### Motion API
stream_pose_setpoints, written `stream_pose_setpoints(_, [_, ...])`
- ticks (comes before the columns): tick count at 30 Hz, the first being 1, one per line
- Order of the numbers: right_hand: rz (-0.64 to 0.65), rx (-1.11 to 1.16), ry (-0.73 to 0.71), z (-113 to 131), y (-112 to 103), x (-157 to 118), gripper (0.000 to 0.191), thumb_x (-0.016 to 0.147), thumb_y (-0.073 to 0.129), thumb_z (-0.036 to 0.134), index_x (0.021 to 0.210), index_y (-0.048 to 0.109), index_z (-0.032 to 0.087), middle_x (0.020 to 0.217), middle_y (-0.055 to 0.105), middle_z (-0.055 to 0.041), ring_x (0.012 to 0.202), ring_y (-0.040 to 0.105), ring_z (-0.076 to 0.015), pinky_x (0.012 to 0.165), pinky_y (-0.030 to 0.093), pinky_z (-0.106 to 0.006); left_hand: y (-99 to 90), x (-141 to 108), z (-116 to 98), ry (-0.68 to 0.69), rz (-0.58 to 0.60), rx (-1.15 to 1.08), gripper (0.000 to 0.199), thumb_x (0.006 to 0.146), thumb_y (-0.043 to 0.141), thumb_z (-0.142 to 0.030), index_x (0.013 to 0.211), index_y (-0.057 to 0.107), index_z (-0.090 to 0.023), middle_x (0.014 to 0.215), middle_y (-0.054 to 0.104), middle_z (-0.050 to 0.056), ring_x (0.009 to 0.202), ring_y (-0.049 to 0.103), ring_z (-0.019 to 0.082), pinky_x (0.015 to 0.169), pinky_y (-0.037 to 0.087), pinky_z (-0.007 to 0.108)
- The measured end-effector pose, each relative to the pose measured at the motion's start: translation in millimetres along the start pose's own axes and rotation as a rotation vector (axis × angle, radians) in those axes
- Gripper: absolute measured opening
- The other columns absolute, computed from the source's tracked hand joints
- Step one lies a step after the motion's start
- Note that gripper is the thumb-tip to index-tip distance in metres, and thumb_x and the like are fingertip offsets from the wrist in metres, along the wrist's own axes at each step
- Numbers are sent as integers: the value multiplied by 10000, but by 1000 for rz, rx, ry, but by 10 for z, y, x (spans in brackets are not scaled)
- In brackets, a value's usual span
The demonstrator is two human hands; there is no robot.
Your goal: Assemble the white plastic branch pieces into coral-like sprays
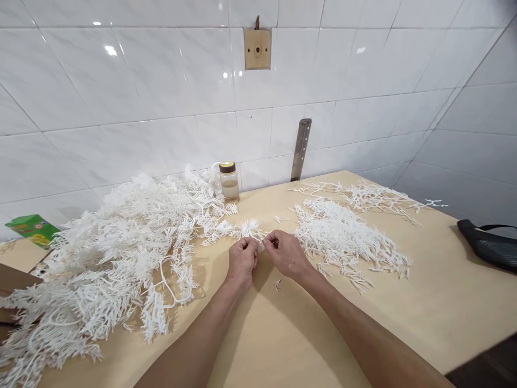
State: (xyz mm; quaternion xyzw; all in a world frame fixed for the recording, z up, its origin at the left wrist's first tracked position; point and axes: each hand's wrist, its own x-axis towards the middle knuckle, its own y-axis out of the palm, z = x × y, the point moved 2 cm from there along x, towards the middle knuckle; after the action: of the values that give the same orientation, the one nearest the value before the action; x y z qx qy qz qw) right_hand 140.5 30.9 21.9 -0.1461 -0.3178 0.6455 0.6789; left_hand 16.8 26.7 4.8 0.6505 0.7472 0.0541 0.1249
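Note:
Both hands meet over the middle of the table, close together. My left hand (pixel 243 261) is closed on a white plastic foliage branch (pixel 250 229), whose feathery tip points away from me. Just to its right, my right hand (pixel 287 254) pinches at the same branch's stem, thumb and forefinger together; the exact grip is partly hidden by the fingers. A large heap of white branches (pixel 133 231) spreads to the left. Beside my right hand lies a pile of short white sprigs (pixel 343 234). Bare, stripped-looking white stems (pixel 375 198) lie behind that pile.
A jar with a dark and yellow lid (pixel 230 183) stands at the table's back edge, near a metal strip (pixel 301 151) against the tiled wall. A green box (pixel 34 229) is at far left, a black bag (pixel 490 245) at far right. Small scraps (pixel 277 284) lie on the wooden table (pixel 436 291).

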Motion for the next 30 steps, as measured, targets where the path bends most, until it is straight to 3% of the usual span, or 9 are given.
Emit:
stream_pose_setpoints(3, [-72, -268, -66, -4, -18, 32, 133, 882, 482, 185, 794, 581, 175, 835, 642, -72, 715, 580, -174, 641, 409, -279, -16, 4, 2, 22, -83, 12, 237, 641, 678, -278, 590, 472, -173, 479, 365, -87, 424, 270, 33, 425, 185, 196])
stream_pose_setpoints(6, [-166, -452, -4, -133, -200, 98, 161, 900, 437, 131, 824, 577, 157, 869, 624, -117, 694, 567, -187, 636, 397, -301, -52, 30, -6, -4, -90, -53, 285, 643, 713, -343, 632, 482, -175, 466, 339, -100, 410, 245, 28, 420, 160, 190])
stream_pose_setpoints(10, [-323, -389, 30, -294, -463, 137, 164, 846, 498, 130, 951, 623, 141, 989, 648, -137, 788, 614, -214, 750, 446, -340, -67, 54, -33, -39, -2, -107, 374, 604, 788, -434, 687, 552, -155, 461, 352, -102, 389, 219, 17, 403, 130, 191])
stream_pose_setpoints(12, [-259, -225, 19, -271, -443, 115, 215, 849, 525, 212, 1013, 650, 152, 966, 675, -110, 746, 631, -202, 738, 477, -339, -58, 49, -37, -40, 6, -117, 407, 590, 810, -464, 710, 591, -143, 460, 349, -102, 388, 222, 15, 397, 133, 190])
stream_pose_setpoints(15, [-9, 67, 34, -120, -238, 50, 281, 859, 542, 391, 988, 695, 194, 717, 676, -32, 594, 620, -179, 596, 488, -300, -41, 36, -25, -29, 11, -110, 430, 584, 822, -491, 742, 642, -133, 468, 368, -93, 396, 250, 20, 387, 145, 188])
stream_pose_setpoints(17, [63, 192, 53, -11, -105, 12, 302, 847, 551, 440, 950, 705, 202, 612, 644, -5, 512, 590, -163, 517, 458, -275, -39, 33, -12, -18, 10, -104, 439, 585, 822, -501, 760, 669, -129, 478, 384, -85, 403, 265, 22, 382, 153, 187])
stream_pose_setpoints(21, [54, 303, 128, 66, 0, -5, 287, 821, 571, 463, 793, 675, 197, 556, 605, 18, 406, 504, -121, 430, 396, -246, -51, 47, 5, -23, -1, -112, 441, 577, 827, -496, 776, 688, -128, 487, 391, -81, 410, 274, 25, 381, 168, 182])
stream_pose_setpoints(25, [53, 353, 147, 63, -11, -4, 255, 807, 576, 442, 754, 629, 197, 564, 588, 29, 391, 486, -109, 421, 402, -240, -52, 54, -9, -21, -3, -118, 431, 570, 830, -483, 770, 685, -129, 495, 402, -77, 421, 286, 32, 384, 180, 186])
stream_pose_setpoints(30, [53, 234, 142, 60, 38, -1, 195, 804, 553, 372, 713, 600, 206, 563, 593, 16, 478, 544, -144, 485, 426, -255, -41, 28, -17, -29, 1, -77, 384, 576, 824, -449, 684, 634, -134, 484, 388, -80, 419, 275, 32, 397, 174, 198])
